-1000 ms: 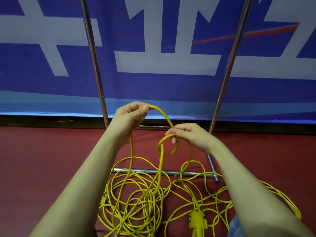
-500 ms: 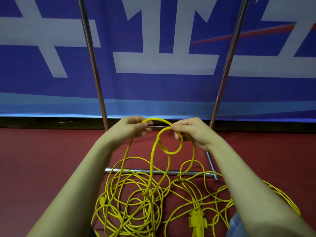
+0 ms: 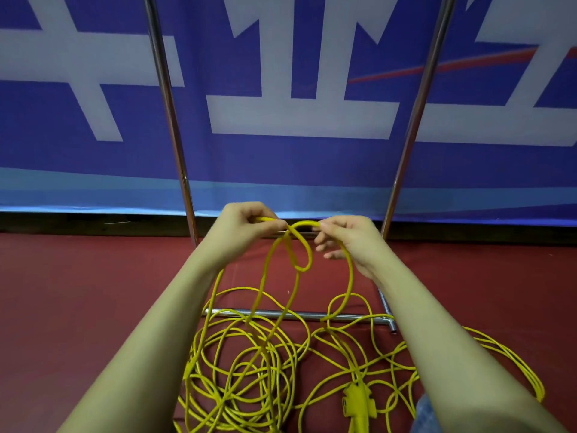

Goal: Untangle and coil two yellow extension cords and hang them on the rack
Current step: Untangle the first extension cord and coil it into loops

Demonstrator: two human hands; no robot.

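— Hands first: where are they?

— Both raised side by side above the red floor [image 3: 78,307], in front of the rack [image 3: 170,120]. The left hand [image 3: 242,231] has its fingers [image 3: 274,225] pressed together, pinching a strand of yellow cord [image 3: 265,276]. The right hand [image 3: 349,242] pinches the same arc of cord between thumb and forefinger, its other fingers loosely curled.

— What does the cord do between them?

— It crosses itself just beside the left fingertips and drops into a narrow hanging loop [image 3: 301,260] between the two hands. Further strands fall from each hand to the floor.

— And the rest of the cords?

— A loose tangled pile [image 3: 243,370] lies on the floor between the forearms, spilling over the rack's low horizontal bar [image 3: 293,314]. More loops trail off past the right forearm [image 3: 515,364]. A yellow socket block [image 3: 357,401] lies in the pile near the bottom edge. Where one cord ends and the other begins I cannot tell.

— The rack itself?

— Two shiny uprights, the right one [image 3: 418,114] leaning in, standing against a blue banner [image 3: 296,157] with large white characters. Nothing hangs on the part that shows.
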